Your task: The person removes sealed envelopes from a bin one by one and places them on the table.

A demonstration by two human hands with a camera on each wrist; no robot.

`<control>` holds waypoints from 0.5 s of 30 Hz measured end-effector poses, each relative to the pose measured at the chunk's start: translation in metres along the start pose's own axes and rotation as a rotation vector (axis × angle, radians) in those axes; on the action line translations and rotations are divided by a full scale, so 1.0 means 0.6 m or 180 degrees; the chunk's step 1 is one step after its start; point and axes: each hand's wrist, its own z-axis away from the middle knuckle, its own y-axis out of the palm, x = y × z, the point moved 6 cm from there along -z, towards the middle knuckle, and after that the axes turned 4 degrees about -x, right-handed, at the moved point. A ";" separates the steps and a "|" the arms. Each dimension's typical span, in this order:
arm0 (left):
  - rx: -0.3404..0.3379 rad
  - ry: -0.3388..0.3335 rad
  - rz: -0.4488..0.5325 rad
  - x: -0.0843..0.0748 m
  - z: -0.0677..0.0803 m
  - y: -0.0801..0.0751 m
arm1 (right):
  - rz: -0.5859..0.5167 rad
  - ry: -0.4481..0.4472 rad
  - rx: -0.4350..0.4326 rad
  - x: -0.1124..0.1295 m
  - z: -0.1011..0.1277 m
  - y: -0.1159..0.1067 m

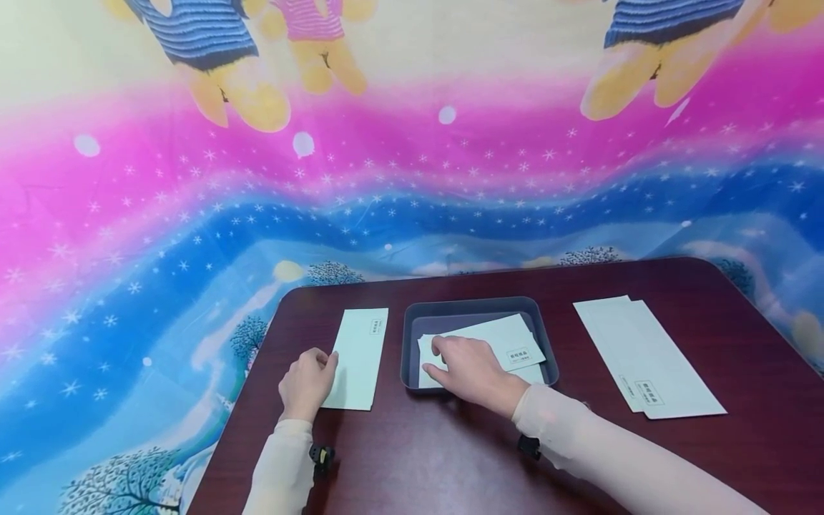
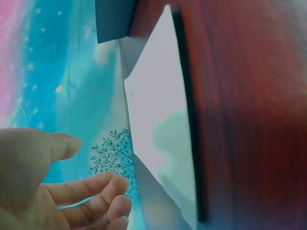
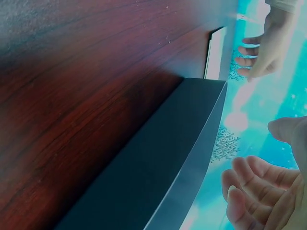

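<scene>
Your right hand [image 1: 473,372] reaches into the tray [image 1: 412,336], its fingers spread and loosely bent over the envelopes [image 1: 508,343] lying there, fingertips touching the top one near its left end. I judge this a reach to lift one out, but no pinch shows, so the hand holds nothing. Your left hand [image 1: 307,383] rests at the near left edge of the single envelope [image 1: 359,357] just left of the tray, fingers relaxed and touching the paper, likely steadying it. Both hands lie apart, with the tray wall between them. Well to the right of your right hand lies a stack [image 1: 646,361] of longer envelopes on the table [image 1: 450,458].
</scene>
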 end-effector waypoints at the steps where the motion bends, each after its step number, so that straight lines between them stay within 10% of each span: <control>1: -0.0014 0.0012 -0.0003 -0.004 -0.001 -0.001 | 0.0011 0.0005 0.0003 -0.001 0.000 0.000; 15: -0.0069 0.0180 -0.0006 -0.051 -0.013 0.001 | 0.0070 0.0081 0.0022 -0.016 -0.001 -0.008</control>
